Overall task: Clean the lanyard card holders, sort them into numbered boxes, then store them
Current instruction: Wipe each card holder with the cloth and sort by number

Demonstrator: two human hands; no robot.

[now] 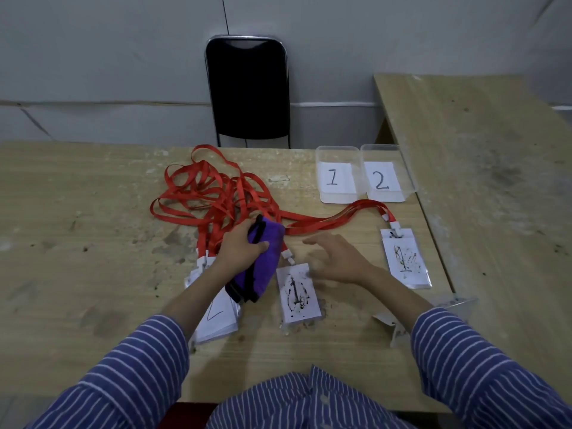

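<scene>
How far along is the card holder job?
Early. Both numbered boxes hold no holders. The left hand grips the purple cloth; the open right hand hovers by a smudged holder. Another dirty holder and a stack wait.

Left hand (240, 247) around purple cloth (260, 264)
</scene>
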